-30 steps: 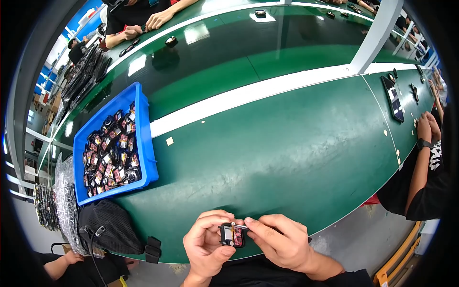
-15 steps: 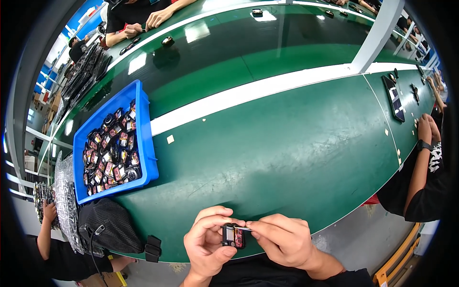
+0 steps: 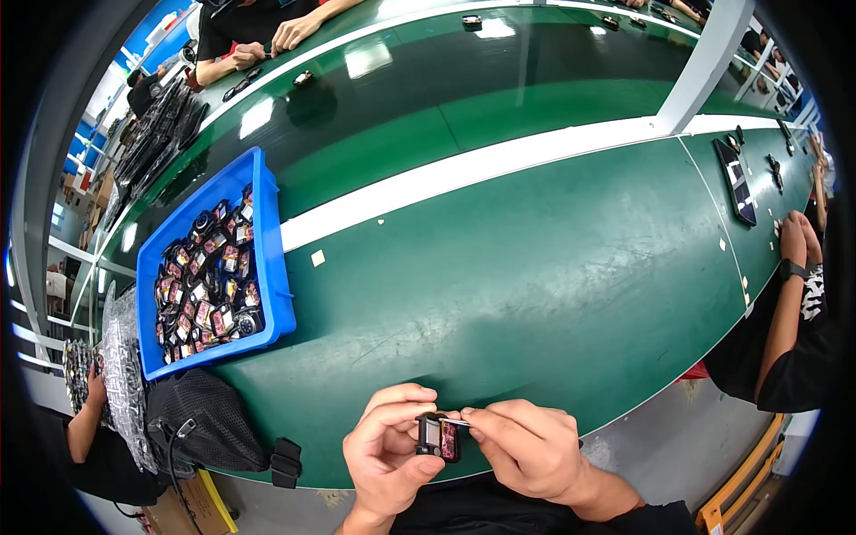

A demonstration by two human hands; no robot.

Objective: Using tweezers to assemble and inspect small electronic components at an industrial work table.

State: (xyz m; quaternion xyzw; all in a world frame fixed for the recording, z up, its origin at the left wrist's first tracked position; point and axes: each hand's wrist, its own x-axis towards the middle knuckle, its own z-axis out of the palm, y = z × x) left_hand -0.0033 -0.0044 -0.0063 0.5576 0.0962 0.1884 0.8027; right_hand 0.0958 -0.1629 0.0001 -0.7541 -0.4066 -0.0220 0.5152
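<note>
My left hand is closed around the edges of a small black device, thumb below and fingers behind. The device faces up, showing a silver block beside a reddish circuit board. From the right, my right hand pinches a thin silver metal tool, which looks like tweezers. Its tip lies at the top edge of the device, touching it or just above; I cannot tell which. Both hands are above the near edge of the green table.
A blue bin full of similar black devices stands at the left. By it are a black mesh bag and bubble wrap. Past a white rail runs a green conveyor belt with devices on it. Co-workers sit across, left and right.
The devices on the conveyor have shifted slightly left. My hands and the held device have barely moved. The co-worker at the far left has moved an arm.
</note>
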